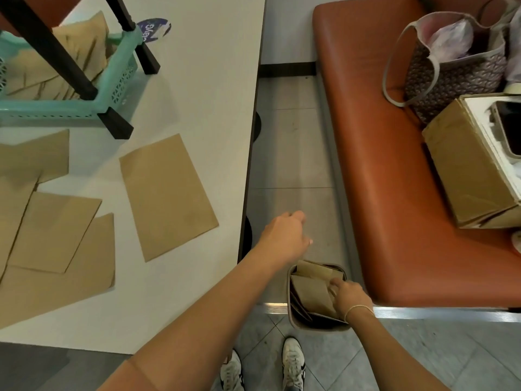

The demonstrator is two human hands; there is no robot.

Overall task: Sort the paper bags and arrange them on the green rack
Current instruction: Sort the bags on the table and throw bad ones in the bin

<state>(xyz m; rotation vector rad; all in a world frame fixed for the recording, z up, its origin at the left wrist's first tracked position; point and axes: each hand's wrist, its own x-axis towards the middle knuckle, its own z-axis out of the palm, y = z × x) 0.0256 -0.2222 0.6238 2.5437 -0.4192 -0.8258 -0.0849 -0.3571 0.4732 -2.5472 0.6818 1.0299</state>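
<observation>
Right hand (351, 301) is down in the small bin (293, 320) on the floor, fingers curled onto the folded paper bags (311, 294) stuffed inside it; that grip looks closed on the edge of one bag, though the fingertips are hidden behind the paper. Left hand (284, 238) hangs in the air just off the desk's right edge, above the bin, fingers loosely bent and holding nothing.

So this reads as the fetching step: pulling more bags out of the bin to sort. Next move calls for a clean lift of one bag free of its neighbours, then a carry over the desk edge.

Out on the desk (197, 94), one flat bag (166, 196) lies alone near the right edge; a looser overlapping spread of flat bags (50, 230) sits toward the near-left corner. The green rack (121, 66) stands at the far-left corner with bags already leaning in it, black legs straddling it.

Beyond the tiled floor, an orange bench seat (380, 165) carries a patterned tote (451, 74) and a cardboard box (468, 165).
</observation>
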